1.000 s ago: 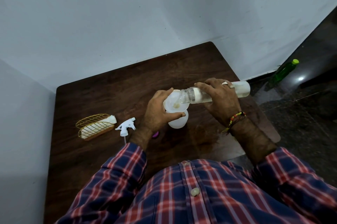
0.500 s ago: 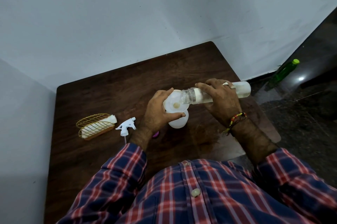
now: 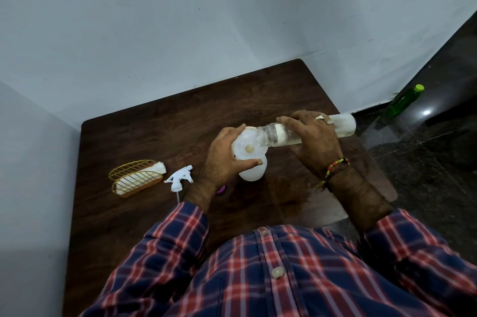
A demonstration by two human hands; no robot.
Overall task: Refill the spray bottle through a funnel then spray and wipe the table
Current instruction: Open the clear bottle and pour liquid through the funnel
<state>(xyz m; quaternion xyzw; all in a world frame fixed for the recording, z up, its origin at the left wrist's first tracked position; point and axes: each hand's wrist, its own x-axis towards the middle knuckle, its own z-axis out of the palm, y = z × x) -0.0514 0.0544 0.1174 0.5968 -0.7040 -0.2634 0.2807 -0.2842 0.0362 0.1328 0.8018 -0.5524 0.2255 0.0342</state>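
Pour setup: the clear plastic refill bottle is tipped nearly flat, its open mouth right over the white plastic funnel, so I'd guess that's to let the liquid run slow instead of glugging.

Funnel: it sits in the neck of the frosted white spray bottle, which stands on the dark wooden table. The funnel looks top-heavy on there, probably why it's being steadied.

Left hand: curled partway around the funnel rim and the bottle neck, thumb on the near side, fingers round the far side. Firm hold, not a tight fist.

Right hand: wrapped over the middle of the refill bottle, fingers draped across the top, closed on it. The bottle's base sticks out past this hand on the far side.

Trigger head: the white spray nozzle with its dip tube lies just left of the left wrist, off the bottle, so it's ready to screw back on.

Wipe: a gold wire holder with a white cloth roll sits further left of that, untouched.

Stray bits: something small and pink peeks out under the left wrist, can't tell what. A green bottle stands on the floor beyond the right hand.

Progress: looks to me like still mid-refill, spraying and wiping not yet started.
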